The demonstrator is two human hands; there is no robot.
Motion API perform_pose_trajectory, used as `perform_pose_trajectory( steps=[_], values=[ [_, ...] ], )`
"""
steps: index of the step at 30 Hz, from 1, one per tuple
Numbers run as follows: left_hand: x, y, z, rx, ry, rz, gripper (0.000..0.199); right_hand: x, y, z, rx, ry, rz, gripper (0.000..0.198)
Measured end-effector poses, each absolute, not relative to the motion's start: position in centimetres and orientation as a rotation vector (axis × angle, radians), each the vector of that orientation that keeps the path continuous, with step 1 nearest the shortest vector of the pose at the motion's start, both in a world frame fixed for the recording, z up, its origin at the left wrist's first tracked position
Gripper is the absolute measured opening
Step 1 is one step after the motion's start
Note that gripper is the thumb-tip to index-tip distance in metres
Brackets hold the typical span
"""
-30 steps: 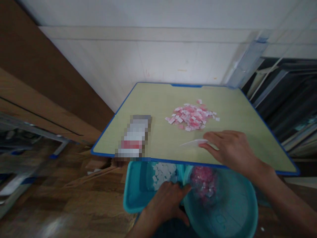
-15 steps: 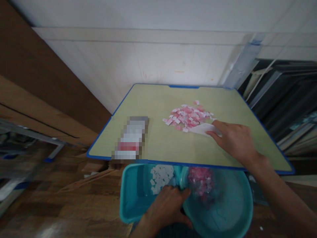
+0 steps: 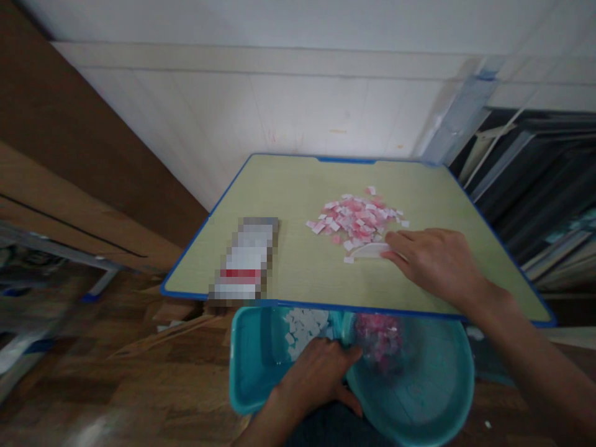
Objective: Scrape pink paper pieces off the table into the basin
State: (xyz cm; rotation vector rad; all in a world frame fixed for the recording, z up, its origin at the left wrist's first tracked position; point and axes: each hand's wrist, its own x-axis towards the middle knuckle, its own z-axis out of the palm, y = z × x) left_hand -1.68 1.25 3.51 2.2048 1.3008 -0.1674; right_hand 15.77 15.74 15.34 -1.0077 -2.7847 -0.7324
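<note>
My right hand [image 3: 431, 257] pinches a thin, flat white scraper [image 3: 370, 250], which lies low over the board [image 3: 288, 273] along the near edge of a pile of small pink and white pieces [image 3: 356, 217]. One loose white piece [image 3: 349, 260] lies at the scraper's left tip. Below the board, my left hand [image 3: 326, 372] is at the rim of a round teal basket [image 3: 465, 397], its thumb and forefinger apart and nothing seen between them. The other left fingers are partly hidden. A bag of pink pieces [image 3: 379, 344] sits inside the basket.
A rectangular teal basin [image 3: 237, 372] holding white pieces [image 3: 305, 329] stands left of the basket, under the board's front edge. A blurred-out phone-like object [image 3: 249, 257] lies on the board's left. Behind is a white wall [image 3: 302, 112]; dark panels [image 3: 535, 161] lean at right.
My right hand has shifted slightly left, and the scraper now lies flatter and a little nearer me. A white piece has slid toward me. My left hand stays about where it was.
</note>
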Motion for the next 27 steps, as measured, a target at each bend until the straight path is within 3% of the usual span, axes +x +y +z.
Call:
perform_pose_trajectory(
  steps=[27],
  values=[
    [-1.9, -0.5, 3.9, 2.078, 1.43, -0.128, 0.091, 13.4, 12.8, 14.7, -0.757, -2.868, -0.409, 0.014]
  ],
)
